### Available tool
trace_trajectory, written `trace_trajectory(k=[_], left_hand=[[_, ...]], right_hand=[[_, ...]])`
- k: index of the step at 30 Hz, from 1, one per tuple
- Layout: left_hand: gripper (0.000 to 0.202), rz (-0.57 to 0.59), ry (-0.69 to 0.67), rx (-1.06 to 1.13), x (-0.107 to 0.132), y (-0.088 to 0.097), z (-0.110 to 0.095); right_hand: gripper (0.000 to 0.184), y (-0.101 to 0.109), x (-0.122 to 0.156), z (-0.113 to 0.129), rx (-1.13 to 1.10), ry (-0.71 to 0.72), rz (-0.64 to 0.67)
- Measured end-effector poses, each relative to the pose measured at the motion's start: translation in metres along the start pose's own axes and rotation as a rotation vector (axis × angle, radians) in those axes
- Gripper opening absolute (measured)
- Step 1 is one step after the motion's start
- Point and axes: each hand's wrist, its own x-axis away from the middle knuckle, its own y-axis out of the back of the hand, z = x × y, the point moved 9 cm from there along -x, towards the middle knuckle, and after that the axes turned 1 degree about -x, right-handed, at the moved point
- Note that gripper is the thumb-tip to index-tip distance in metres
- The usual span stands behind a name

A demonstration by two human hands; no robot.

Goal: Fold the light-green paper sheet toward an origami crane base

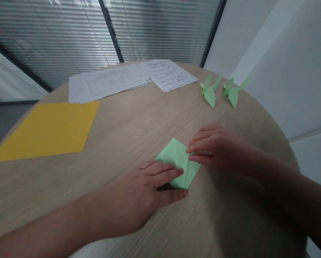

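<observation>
A light green folded origami paper (pixel 175 152) lies on the table as a diamond, with a crease or flap edge running down its right half. My left hand (pixel 155 182) rests on its lower left part, fingers stretched out and the thumb apart at the bottom corner. At the right corner, my right hand (pixel 211 147) has its thumb and fingertips drawn together on the paper's edge. The fingers partly hide that corner. Two green paper cranes, a left one (pixel 210 96) and a right one (pixel 233 96), stand beyond my right hand.
The round wooden table (pixel 128 122) carries a yellow sheet (pixel 53 129) at the left. White printed sheets (pixel 109 80) overlap near the far edge. Behind the table are blinds (pixel 160 28), and a white wall (pixel 292 71) rises at the right.
</observation>
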Motion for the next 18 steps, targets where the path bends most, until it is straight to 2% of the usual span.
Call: trace_trajectory(k=[6, 10, 14, 18], left_hand=[[0.047, -0.025, -0.020, -0.004, -0.001, 0.003, -0.001], [0.044, -0.061, -0.029, 0.027, -0.001, 0.008, 0.001], [0.040, -0.068, -0.034, 0.028, -0.001, 0.009, 0.002], [0.039, -0.088, -0.001, -0.030, 0.000, 0.007, 0.009]], right_hand=[[0.007, -0.009, 0.003, 0.002, 0.151, -0.094, 0.080], [0.014, -0.011, 0.004, 0.011, 0.218, -0.139, 0.119], [0.022, -0.013, 0.004, 0.015, 0.242, -0.175, 0.110], [0.022, -0.013, 0.003, 0.015, 0.233, -0.170, 0.070]])
